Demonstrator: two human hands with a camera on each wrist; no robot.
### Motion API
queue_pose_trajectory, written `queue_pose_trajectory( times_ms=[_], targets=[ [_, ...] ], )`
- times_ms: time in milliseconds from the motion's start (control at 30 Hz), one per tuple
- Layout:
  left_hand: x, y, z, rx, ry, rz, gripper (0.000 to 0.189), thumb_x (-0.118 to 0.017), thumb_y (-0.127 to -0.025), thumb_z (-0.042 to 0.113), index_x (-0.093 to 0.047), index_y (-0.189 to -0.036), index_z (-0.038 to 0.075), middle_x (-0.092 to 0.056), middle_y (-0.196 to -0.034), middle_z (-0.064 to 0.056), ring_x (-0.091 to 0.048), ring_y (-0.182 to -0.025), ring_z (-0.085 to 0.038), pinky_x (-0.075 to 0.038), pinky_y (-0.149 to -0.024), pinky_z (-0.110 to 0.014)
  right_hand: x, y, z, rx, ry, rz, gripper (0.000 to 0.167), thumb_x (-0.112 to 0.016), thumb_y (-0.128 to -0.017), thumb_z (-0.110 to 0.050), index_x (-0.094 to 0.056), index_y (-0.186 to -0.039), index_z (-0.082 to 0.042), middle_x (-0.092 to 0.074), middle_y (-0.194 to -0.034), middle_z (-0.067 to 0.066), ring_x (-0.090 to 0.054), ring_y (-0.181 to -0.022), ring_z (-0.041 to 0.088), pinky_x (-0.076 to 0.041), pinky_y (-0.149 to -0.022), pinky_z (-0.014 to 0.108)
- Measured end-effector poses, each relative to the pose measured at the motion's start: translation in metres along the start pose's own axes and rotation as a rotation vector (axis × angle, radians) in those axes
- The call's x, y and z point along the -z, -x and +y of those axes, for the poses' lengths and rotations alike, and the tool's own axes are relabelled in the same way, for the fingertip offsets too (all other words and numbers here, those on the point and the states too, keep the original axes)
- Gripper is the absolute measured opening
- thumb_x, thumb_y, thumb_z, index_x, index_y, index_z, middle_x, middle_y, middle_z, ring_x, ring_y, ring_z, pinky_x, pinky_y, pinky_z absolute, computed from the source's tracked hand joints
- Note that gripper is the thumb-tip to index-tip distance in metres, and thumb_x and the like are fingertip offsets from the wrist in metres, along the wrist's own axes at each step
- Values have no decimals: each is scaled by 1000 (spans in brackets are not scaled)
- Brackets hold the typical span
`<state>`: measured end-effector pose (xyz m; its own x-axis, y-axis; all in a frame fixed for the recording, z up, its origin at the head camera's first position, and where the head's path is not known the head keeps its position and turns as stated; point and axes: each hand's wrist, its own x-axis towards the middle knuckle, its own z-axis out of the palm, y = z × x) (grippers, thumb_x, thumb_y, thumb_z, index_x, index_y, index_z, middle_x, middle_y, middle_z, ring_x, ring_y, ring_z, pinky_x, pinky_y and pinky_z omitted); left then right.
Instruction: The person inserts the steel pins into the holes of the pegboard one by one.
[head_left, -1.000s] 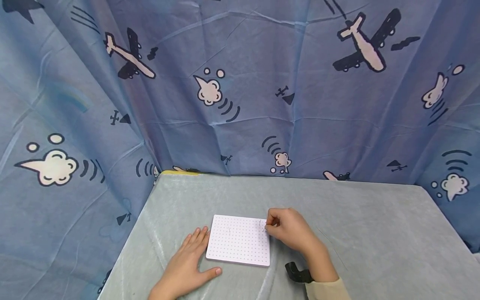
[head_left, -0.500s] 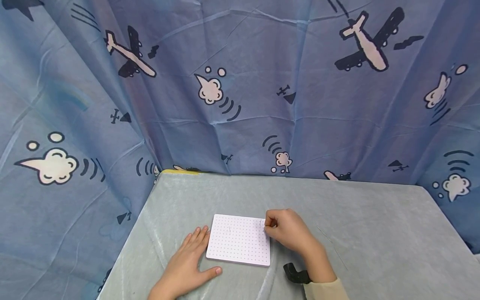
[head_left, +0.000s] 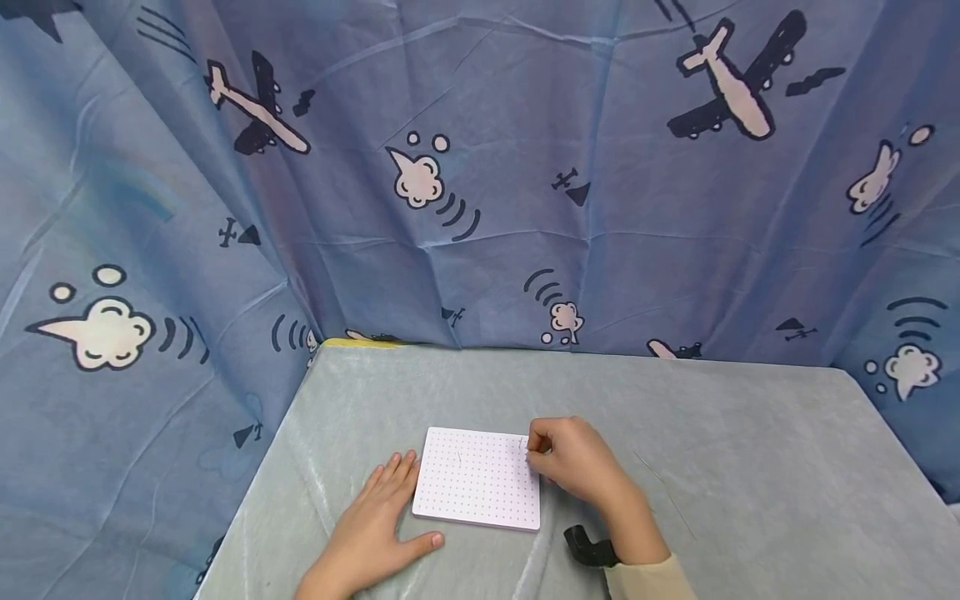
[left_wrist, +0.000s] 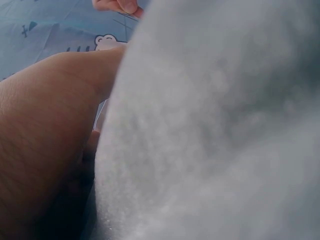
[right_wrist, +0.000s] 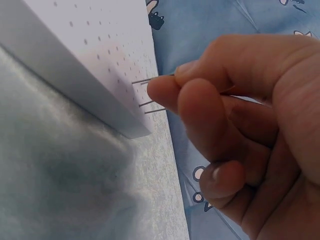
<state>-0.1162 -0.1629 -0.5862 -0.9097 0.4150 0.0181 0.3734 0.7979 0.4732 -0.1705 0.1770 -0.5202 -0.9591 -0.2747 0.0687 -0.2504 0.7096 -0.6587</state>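
A white pegboard [head_left: 476, 492] with rows of small holes lies on the table. My right hand [head_left: 581, 458] is at its far right corner, thumb and forefinger pinching a thin metal pin [right_wrist: 140, 81] whose tip meets the board's face. Close beside it, more thin pins [right_wrist: 155, 111] stand up from the holes. Another slender pin [head_left: 460, 457] shows toward the board's far left part. My left hand [head_left: 375, 521] lies flat on the cloth, fingers straight, fingertips at the board's left edge. In the left wrist view, pale blurred cloth hides most of the left hand's work.
Grey cloth [head_left: 720, 450] covers the table. A long thin strand [head_left: 667, 492] lies on it right of my right forearm. A black strap [head_left: 592, 546] sits at my right wrist. Blue curtains [head_left: 495, 208] with printed planes hang behind and at the sides.
My right hand has shifted very slightly to the left over the board's corner, still pinching the pin. The left hand and the pegboard have stayed in place.
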Motion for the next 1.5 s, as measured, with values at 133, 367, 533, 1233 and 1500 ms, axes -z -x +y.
queue_pose_trajectory(
  times_ms=[133, 367, 533, 1233, 1500],
  targets=[
    [-1, 1, 0, 8, 12, -2, 113, -72, -89, 79, -44, -166, 1, -35, -176, -11, -24, -165, -32, -19, -135, -52, -1, -1, 0, -41, -31, -32, 28, -79, -88, -1, -68, -76, -23, -66, -71, -13, -58, -51, 8, -48, -46, 26],
    [-1, 1, -1, -5, -5, 8, 112, -72, -89, 79, -45, -165, 1, -35, -175, -12, -25, -165, -32, -18, -135, -50, 0, -2, 1, -81, -84, -57, 23, -79, -90, -1, -70, -79, -19, -65, -66, -10, -59, -53, 11, -47, -47, 28],
    [-1, 0, -1, -14, -15, 8, 113, -71, -89, 79, -44, -166, 1, -35, -175, -11, -25, -165, -31, -18, -135, -49, 4, 0, 2, -107, -107, -69, 21, -80, -91, -1, -71, -80, -15, -64, -64, -6, -59, -54, 13, -46, -48, 28],
    [-1, 0, 0, -5, -4, 4, 112, -74, -89, 77, -44, -166, 2, -34, -176, -10, -24, -166, -30, -16, -135, -47, 41, 10, 29, -278, -57, -23, 13, -80, -96, -7, -73, -87, -13, -68, -69, 2, -61, -62, 20, -50, -57, 35],
    [-2, 1, -1, -2, 2, 2, 113, -71, -89, 80, -44, -166, 3, -34, -176, -10, -23, -166, -31, -18, -135, -50, 57, 19, 47, -273, -25, -2, 9, -82, -96, -10, -78, -88, -14, -69, -76, 0, -61, -66, 19, -52, -60, 36]
  ],
)
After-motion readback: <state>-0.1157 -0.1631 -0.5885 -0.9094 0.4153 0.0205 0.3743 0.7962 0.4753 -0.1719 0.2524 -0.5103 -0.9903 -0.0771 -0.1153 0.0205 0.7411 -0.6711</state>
